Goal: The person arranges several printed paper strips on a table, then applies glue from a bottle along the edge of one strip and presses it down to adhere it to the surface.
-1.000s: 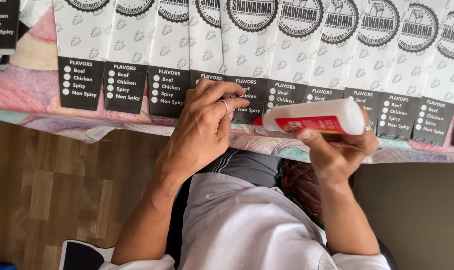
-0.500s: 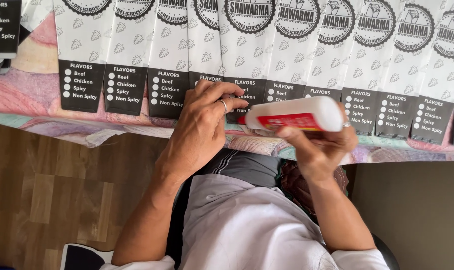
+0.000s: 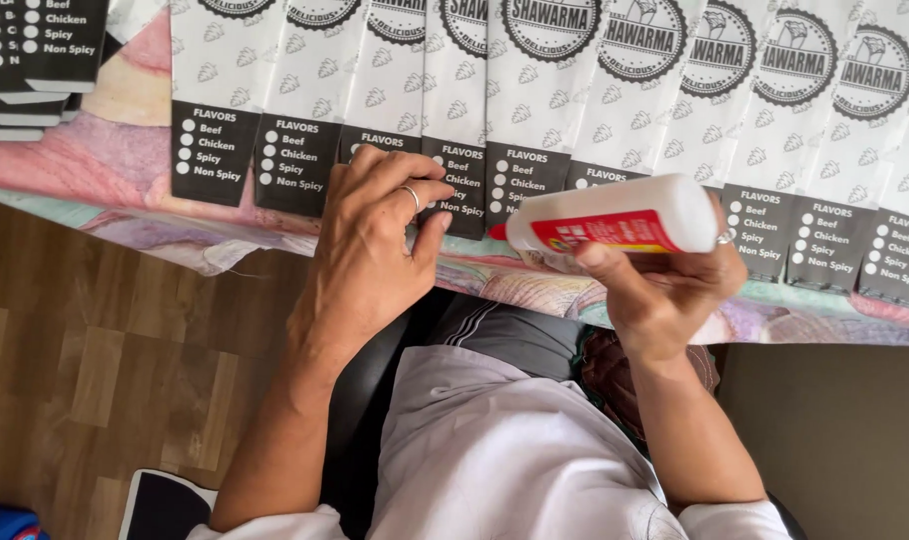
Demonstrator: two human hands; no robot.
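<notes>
A row of overlapping white paper sleeves (image 3: 565,110) with round printed emblems and black bottom bands lies along the table edge. My left hand (image 3: 375,250), a ring on one finger, rests flat on the black bands of the middle sleeves, fingers pressing down. My right hand (image 3: 665,290) grips a white glue bottle (image 3: 615,215) with a red label, held sideways, its red tip pointing left at a sleeve's black band just right of my left fingers.
A pastel patterned cloth (image 3: 95,150) covers the table. A stack of the same sleeves (image 3: 35,60) sits at the top left. Wooden floor (image 3: 95,360) lies to the left below the table edge, and my lap in a white shirt (image 3: 495,450) is beneath.
The glue bottle in my right hand has slid left along the row of black bands, toward my left hand. My left hand has stayed pressed on the sleeves.
</notes>
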